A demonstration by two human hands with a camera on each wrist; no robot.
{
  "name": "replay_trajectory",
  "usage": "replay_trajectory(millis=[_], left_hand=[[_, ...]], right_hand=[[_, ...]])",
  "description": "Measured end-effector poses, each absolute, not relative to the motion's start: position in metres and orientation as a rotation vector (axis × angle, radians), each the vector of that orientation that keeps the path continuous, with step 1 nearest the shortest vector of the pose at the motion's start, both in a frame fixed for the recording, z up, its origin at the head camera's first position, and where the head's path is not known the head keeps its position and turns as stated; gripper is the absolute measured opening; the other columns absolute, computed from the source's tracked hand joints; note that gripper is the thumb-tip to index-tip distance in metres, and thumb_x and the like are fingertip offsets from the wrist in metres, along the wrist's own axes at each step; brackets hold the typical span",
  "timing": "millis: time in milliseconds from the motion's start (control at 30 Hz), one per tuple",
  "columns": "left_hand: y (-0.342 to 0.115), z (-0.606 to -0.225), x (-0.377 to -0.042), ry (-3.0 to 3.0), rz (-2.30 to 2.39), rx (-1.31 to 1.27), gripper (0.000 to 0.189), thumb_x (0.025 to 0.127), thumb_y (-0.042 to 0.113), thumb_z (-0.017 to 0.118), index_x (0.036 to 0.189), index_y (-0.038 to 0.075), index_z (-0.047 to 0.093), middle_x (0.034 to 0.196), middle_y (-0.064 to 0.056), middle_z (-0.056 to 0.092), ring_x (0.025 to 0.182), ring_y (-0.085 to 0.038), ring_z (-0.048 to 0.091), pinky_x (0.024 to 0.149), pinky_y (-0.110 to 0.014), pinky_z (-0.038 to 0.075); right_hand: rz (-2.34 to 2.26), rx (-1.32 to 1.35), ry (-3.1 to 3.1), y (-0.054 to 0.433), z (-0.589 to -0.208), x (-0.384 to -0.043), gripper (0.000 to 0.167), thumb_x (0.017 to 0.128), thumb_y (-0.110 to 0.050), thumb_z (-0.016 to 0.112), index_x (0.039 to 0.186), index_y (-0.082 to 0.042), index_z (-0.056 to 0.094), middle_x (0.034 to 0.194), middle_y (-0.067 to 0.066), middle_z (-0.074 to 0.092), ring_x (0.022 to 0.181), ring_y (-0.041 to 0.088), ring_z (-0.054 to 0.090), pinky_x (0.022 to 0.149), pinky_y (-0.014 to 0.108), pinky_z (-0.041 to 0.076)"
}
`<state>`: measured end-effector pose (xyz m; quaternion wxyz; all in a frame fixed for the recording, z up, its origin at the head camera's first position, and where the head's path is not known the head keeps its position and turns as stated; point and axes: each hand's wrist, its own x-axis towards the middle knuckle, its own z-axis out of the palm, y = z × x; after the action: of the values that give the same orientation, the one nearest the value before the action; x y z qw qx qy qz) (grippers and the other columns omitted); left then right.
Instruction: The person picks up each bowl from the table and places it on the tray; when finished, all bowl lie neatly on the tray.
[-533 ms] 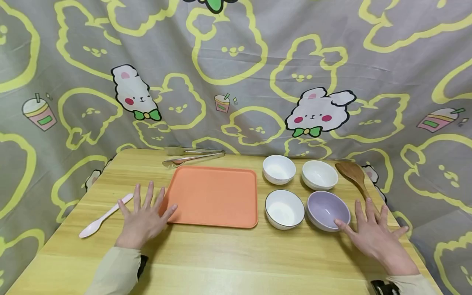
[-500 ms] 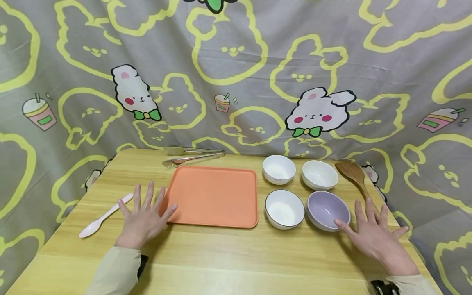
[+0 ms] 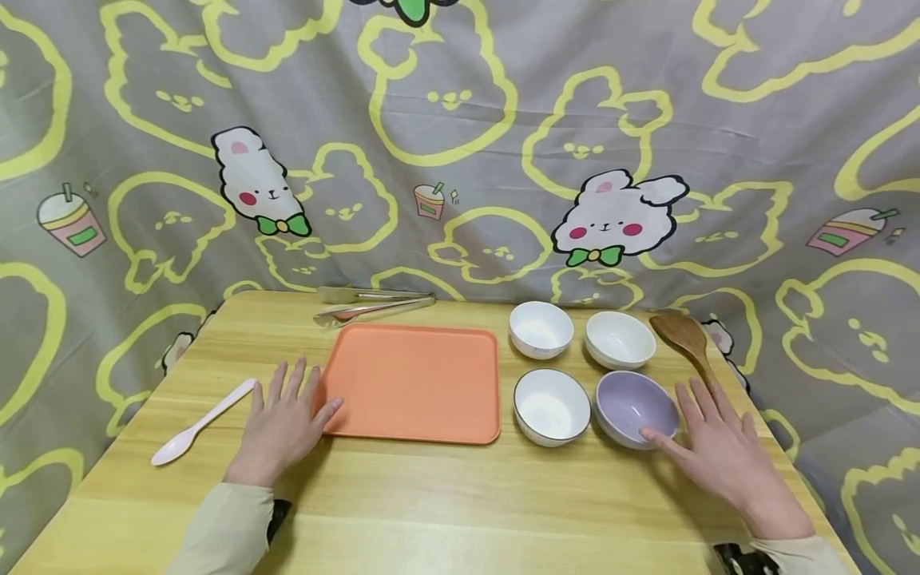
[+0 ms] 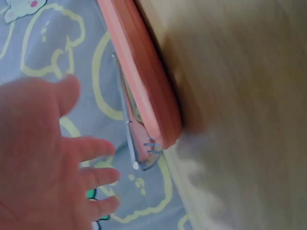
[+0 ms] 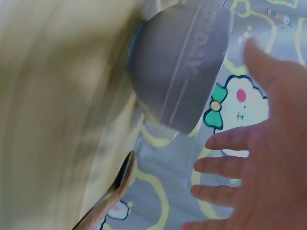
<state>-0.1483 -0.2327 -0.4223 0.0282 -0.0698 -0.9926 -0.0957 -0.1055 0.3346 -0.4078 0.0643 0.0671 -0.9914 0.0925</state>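
Observation:
My left hand (image 3: 282,427) hovers with straight fingers at the left edge of the orange tray (image 3: 413,383), holding nothing. Its thumb overlaps the tray's near left corner in the head view. A pale pink spoon (image 3: 204,421) lies just left of that hand. My right hand (image 3: 733,459) is held with fingers extended beside the purple bowl (image 3: 632,403); the thumb overlaps the bowl's rim in the head view, but a gap shows in the right wrist view. Beyond the right fingers lies a wooden spatula (image 3: 683,335), its handle partly hidden by the hand.
A dark-rimmed white bowl (image 3: 552,407) stands left of the purple one. Behind them are two more white bowls, one on the left (image 3: 541,329) and a plain one on the right (image 3: 620,339). Metal tongs (image 3: 377,307) lie behind the tray, near the patterned curtain (image 3: 460,144).
The fingers of both hands have drawn closer together from a wide spread. The right hand has shifted slightly left. The head view has moved a little; the objects stay in place.

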Motion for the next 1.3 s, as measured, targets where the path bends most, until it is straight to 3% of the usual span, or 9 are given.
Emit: replay_trajectory(millis=[67, 167, 300, 467, 600, 733, 833, 1100, 1300], left_hand=[[-0.233, -0.425, -0.15, -2.996, -0.298, -0.228, 0.065, 0.1, 0.042, 0.053, 0.137, -0.011, 0.046, 0.138, -0.033, 0.043, 0.124, -0.053, 0.04, 0.097, -0.067, 0.034], [-0.235, -0.428, -0.154, -2.97, -0.343, -0.212, 0.057, 0.097, 0.031, 0.062, 0.125, -0.017, 0.052, 0.119, -0.035, 0.054, 0.101, -0.054, 0.054, 0.079, -0.063, 0.047], [-0.238, -0.429, -0.16, -3.082, -0.532, -0.133, 0.061, 0.097, 0.032, 0.061, 0.125, -0.021, 0.049, 0.118, -0.039, 0.05, 0.105, -0.056, 0.05, 0.086, -0.064, 0.044], [-0.239, -0.427, -0.168, -3.161, -0.728, -0.042, 0.065, 0.097, 0.033, 0.06, 0.127, -0.023, 0.045, 0.121, -0.041, 0.045, 0.11, -0.057, 0.047, 0.092, -0.063, 0.041], [-0.24, -0.426, -0.17, -3.157, -0.778, -0.013, 0.041, 0.095, 0.019, 0.063, 0.115, -0.016, 0.056, 0.103, -0.032, 0.051, 0.09, -0.045, 0.055, 0.079, -0.053, 0.047], [-0.243, -0.426, -0.171, -3.15, -0.796, -0.022, 0.024, 0.093, 0.009, 0.064, 0.105, -0.012, 0.06, 0.091, -0.021, 0.05, 0.078, -0.033, 0.051, 0.069, -0.045, 0.045], [-0.245, -0.427, -0.17, -3.142, -0.792, -0.03, 0.027, 0.092, 0.004, 0.062, 0.111, -0.015, 0.059, 0.096, -0.025, 0.055, 0.082, -0.034, 0.054, 0.073, -0.047, 0.047], [-0.246, -0.43, -0.173, -3.13, -0.78, -0.006, 0.027, 0.085, -0.006, 0.057, 0.109, -0.015, 0.06, 0.099, -0.028, 0.062, 0.084, -0.035, 0.059, 0.075, -0.049, 0.05], [-0.243, -0.429, -0.174, -3.151, -0.789, 0.026, 0.028, 0.089, -0.003, 0.057, 0.114, -0.014, 0.059, 0.094, -0.024, 0.063, 0.08, -0.032, 0.058, 0.072, -0.047, 0.05]], right_hand=[[0.279, 0.3, -2.916, 0.33, -0.407, -0.109, 0.094, 0.087, -0.058, 0.065, 0.142, 0.013, 0.038, 0.146, 0.036, 0.03, 0.136, 0.053, 0.021, 0.102, 0.072, 0.016], [0.324, 0.412, -2.856, 0.322, -0.407, -0.115, 0.091, 0.082, -0.054, 0.073, 0.137, 0.013, 0.044, 0.141, 0.035, 0.037, 0.13, 0.053, 0.031, 0.102, 0.067, 0.025], [0.395, 0.447, -2.903, 0.311, -0.407, -0.121, 0.097, 0.081, -0.056, 0.073, 0.143, 0.011, 0.039, 0.146, 0.033, 0.031, 0.132, 0.055, 0.027, 0.098, 0.069, 0.029], [0.41, 0.456, -2.967, 0.303, -0.404, -0.127, 0.105, 0.078, -0.063, 0.072, 0.147, 0.007, 0.035, 0.151, 0.031, 0.024, 0.133, 0.057, 0.023, 0.1, 0.07, 0.024], [0.397, 0.462, -2.989, 0.301, -0.404, -0.132, 0.107, 0.077, -0.065, 0.071, 0.148, 0.005, 0.033, 0.152, 0.031, 0.022, 0.133, 0.056, 0.022, 0.101, 0.07, 0.023], [0.356, 0.455, -2.998, 0.299, -0.405, -0.137, 0.106, 0.078, -0.067, 0.069, 0.149, 0.003, 0.034, 0.15, 0.03, 0.025, 0.132, 0.055, 0.025, 0.1, 0.07, 0.026], [0.326, 0.444, -3.015, 0.297, -0.406, -0.141, 0.104, 0.079, -0.067, 0.068, 0.148, 0.002, 0.036, 0.148, 0.029, 0.027, 0.13, 0.054, 0.028, 0.097, 0.07, 0.03], [0.312, 0.411, -3.063, 0.293, -0.404, -0.145, 0.098, 0.079, -0.062, 0.071, 0.147, 0.0, 0.039, 0.146, 0.028, 0.029, 0.128, 0.053, 0.031, 0.089, 0.072, 0.036], [0.316, 0.388, -3.104, 0.295, -0.403, -0.147, 0.102, 0.077, -0.063, 0.073, 0.149, -0.001, 0.037, 0.146, 0.028, 0.029, 0.126, 0.054, 0.031, 0.086, 0.075, 0.035]])
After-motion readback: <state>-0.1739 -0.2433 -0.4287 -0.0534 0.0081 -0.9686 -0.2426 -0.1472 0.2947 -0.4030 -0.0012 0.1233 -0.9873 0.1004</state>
